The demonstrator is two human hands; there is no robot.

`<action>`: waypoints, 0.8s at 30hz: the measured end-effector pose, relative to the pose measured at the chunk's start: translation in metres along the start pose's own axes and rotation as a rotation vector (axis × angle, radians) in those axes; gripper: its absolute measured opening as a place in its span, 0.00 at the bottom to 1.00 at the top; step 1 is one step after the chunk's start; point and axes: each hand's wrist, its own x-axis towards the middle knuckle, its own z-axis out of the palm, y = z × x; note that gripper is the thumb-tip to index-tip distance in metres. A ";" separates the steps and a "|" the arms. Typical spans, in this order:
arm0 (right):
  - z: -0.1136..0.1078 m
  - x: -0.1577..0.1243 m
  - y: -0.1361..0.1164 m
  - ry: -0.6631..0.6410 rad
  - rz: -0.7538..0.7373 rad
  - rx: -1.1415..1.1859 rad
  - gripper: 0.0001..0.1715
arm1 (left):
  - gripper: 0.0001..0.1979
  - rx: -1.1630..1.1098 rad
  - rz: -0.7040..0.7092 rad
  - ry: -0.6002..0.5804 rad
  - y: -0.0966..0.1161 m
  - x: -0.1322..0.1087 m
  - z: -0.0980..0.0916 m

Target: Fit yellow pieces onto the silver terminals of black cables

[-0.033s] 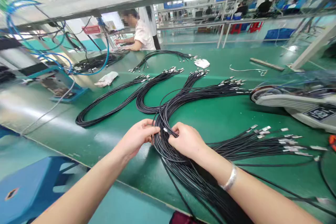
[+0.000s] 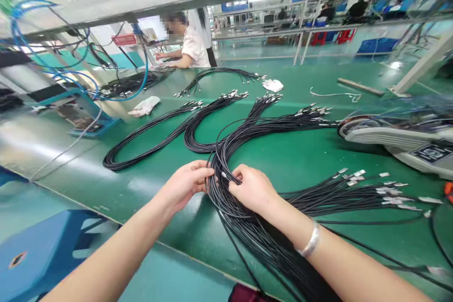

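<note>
A thick bundle of thin black cables (image 2: 244, 226) curves across the green table in front of me. My left hand (image 2: 189, 183) is at the left side of the bend, thumb and fingers closed on the outer cables, fingertips partly hidden behind them. Opposite it, my right hand (image 2: 253, 189) is closed on several cables at the inner side of the bend, its fingers curled under and partly hidden. A small white tag (image 2: 223, 174) shows on a cable between the hands. White-tagged cable ends (image 2: 389, 191) fan out to the right, under and beyond my right forearm.
Further looped cable bundles (image 2: 148, 158) lie beyond my hands. White gloves (image 2: 145, 105) and a wooden stick (image 2: 360, 86) rest on the table. A grey machine (image 2: 403, 144) stands right; a blue-framed device (image 2: 88, 122) stands left. A blue stool (image 2: 38, 250) is at lower left; a co-worker (image 2: 193, 47) sits behind.
</note>
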 end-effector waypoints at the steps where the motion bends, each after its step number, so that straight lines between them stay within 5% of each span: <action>1: 0.000 0.002 0.002 -0.013 0.020 0.049 0.06 | 0.08 -0.043 -0.019 -0.013 0.000 0.001 -0.001; 10: 0.013 0.011 0.007 -0.163 0.079 0.358 0.14 | 0.09 0.002 -0.140 -0.024 -0.019 0.014 -0.001; 17: 0.017 0.009 0.008 -0.212 0.097 0.468 0.04 | 0.08 0.049 -0.139 0.009 -0.010 0.024 -0.003; 24: 0.017 0.002 0.000 -0.329 0.169 0.599 0.04 | 0.11 0.092 -0.176 0.065 0.007 0.072 -0.014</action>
